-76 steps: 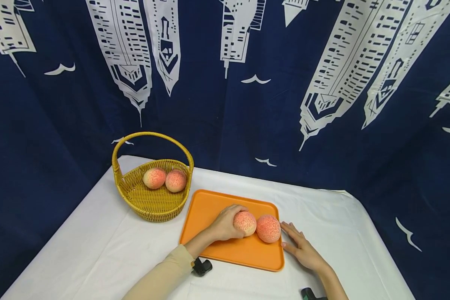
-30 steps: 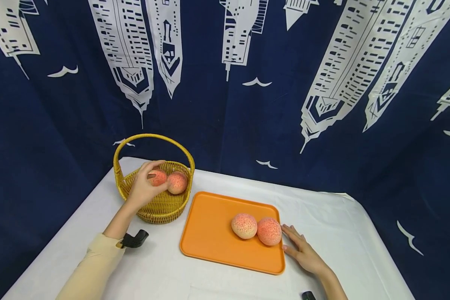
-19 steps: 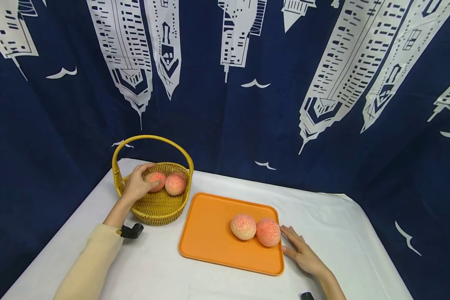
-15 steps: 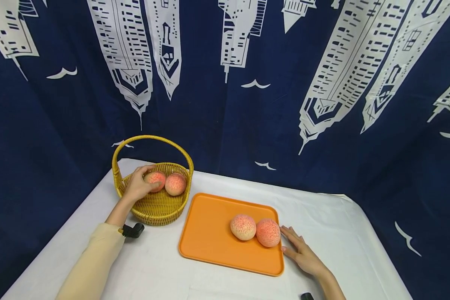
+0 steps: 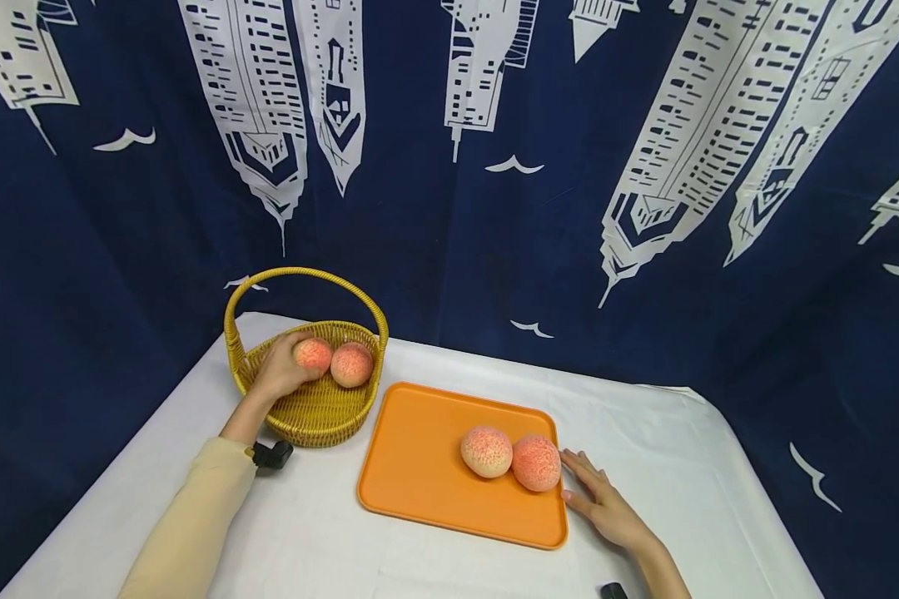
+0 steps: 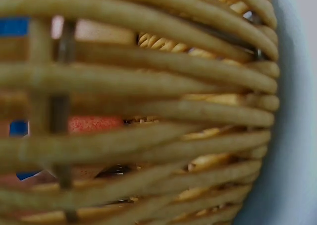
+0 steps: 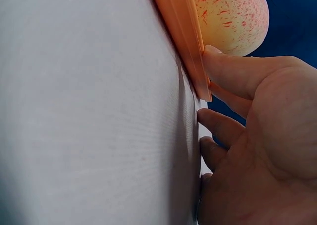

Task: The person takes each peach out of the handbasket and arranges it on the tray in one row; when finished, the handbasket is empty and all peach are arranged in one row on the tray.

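Observation:
Inside the yellow wicker basket (image 5: 318, 434), my left hand (image 5: 279, 368) grips the left peach (image 5: 314, 354), fingers over its far side and thumb on its near side. A second peach (image 5: 352, 365) sits just right of it. Basket weave (image 6: 148, 81) fills the left wrist view and hides most of that hand; a strip of red peach skin (image 6: 94, 124) shows through a gap. My right hand (image 5: 607, 509) rests with extended fingers at the right edge of the orange tray (image 5: 419, 474); the thumb (image 7: 233, 71) touches its rim in the right wrist view.
Two more peaches lie side by side on the tray, a paler one (image 5: 487, 452) and a redder one (image 5: 537, 463) near the right rim. The basket's tall handle (image 5: 300, 271) arches above its opening. A navy printed curtain (image 5: 419, 233) hangs behind the white table (image 5: 307, 541).
My left hand has gone from the paler peach on the tray leftward into the basket and taken hold of the left peach there. My right hand has stayed at the tray's edge.

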Available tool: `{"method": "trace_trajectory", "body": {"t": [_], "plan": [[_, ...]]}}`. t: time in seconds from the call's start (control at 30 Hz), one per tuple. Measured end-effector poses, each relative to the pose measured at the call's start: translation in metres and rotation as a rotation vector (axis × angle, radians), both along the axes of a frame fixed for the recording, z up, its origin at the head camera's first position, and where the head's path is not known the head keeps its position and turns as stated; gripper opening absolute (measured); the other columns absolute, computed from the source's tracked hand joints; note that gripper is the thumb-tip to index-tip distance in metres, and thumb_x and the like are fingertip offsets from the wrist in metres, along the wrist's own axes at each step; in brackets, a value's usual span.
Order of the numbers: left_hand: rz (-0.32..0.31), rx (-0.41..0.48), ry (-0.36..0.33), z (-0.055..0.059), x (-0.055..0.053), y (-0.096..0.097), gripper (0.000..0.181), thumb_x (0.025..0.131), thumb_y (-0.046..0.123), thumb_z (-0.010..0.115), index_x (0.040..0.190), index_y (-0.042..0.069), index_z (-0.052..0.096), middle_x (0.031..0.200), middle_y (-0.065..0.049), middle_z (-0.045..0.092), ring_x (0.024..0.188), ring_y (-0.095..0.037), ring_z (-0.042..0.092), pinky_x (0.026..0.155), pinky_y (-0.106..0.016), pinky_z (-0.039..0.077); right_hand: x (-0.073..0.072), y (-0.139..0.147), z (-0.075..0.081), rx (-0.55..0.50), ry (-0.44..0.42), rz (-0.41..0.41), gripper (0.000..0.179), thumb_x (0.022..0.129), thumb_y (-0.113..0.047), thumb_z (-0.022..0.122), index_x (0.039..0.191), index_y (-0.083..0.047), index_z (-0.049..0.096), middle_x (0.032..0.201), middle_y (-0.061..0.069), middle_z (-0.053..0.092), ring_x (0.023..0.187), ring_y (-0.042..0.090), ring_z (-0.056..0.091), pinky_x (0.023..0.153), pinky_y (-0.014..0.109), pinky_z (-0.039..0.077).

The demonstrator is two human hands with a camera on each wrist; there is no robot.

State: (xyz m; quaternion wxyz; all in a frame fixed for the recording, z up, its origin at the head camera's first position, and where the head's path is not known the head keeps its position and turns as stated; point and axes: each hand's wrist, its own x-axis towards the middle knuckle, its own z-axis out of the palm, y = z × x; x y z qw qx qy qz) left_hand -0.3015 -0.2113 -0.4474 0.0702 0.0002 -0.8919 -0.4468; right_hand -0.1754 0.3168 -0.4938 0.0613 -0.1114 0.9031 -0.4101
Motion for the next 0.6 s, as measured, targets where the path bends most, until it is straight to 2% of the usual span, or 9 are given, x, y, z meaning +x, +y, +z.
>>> {"method": "trace_trajectory", "body": {"t": [0.23, 0.6], "plan": [[0.013, 0.014, -0.025, -0.0017, -0.0032, -0.0012, 0.072, 0.076, 0.004, 0.077, 0.141, 0.000, 0.045, 0.145, -0.028, 0.041, 0.132, -0.049, 0.036, 0.107, -0.064, 0.031, 0.0005, -0.0001, 0.0011, -0.002, -0.016, -0.009, 0.062, 0.093, -0.025, 0.064, 0.148, -0.008, 0.042, 0.157, 0.023, 0.028, 0.147, 0.048, 0.005, 0.114, 0.068, -0.005], [0.059, 0.027, -0.032, -0.0015, -0.0004, -0.0025, 0.071, 0.077, 0.009, 0.079, 0.139, 0.002, 0.046, 0.140, -0.028, 0.046, 0.127, -0.048, 0.040, 0.103, -0.063, 0.035, -0.0009, 0.0003, -0.0004, 0.003, -0.016, -0.011, 0.062, 0.093, -0.027, 0.064, 0.148, -0.008, 0.042, 0.157, 0.023, 0.028, 0.148, 0.047, 0.004, 0.114, 0.068, -0.005]]}}
